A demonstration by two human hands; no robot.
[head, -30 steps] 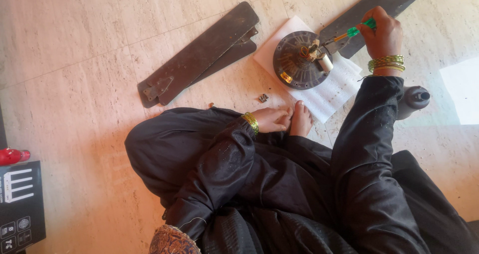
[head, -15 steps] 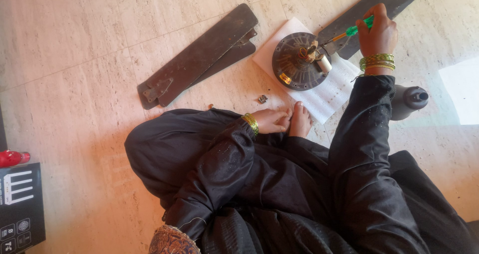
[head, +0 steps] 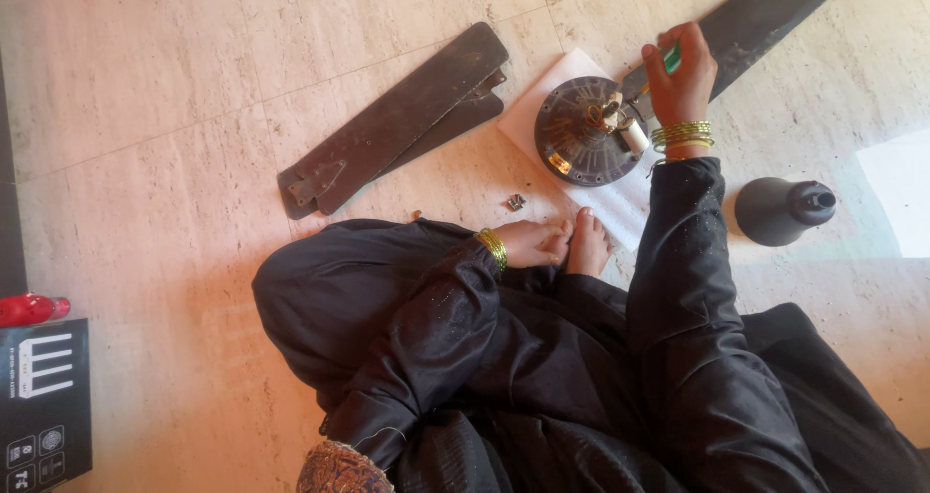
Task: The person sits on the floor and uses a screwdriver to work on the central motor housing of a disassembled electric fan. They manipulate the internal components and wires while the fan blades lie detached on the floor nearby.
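I sit on a stone floor in black clothes. My right hand (head: 681,81) grips a green-handled screwdriver (head: 666,62) whose tip points at the round dark fan motor (head: 579,135), which lies on a white foam sheet (head: 542,96). My left hand (head: 533,243) rests beside my bare foot (head: 587,244), fingers curled, and I see nothing in it. A small metal part (head: 515,201) lies on the floor just above that hand.
Two dark fan blades (head: 397,120) lie stacked to the left of the motor, another blade (head: 775,14) runs to the top right. A dark bell-shaped cover (head: 780,210) lies at the right. A black box (head: 39,406) and a red object (head: 29,309) sit at the left edge.
My right hand has kept the screwdriver at the motor, shifting only slightly. The left hand stays by the foot.
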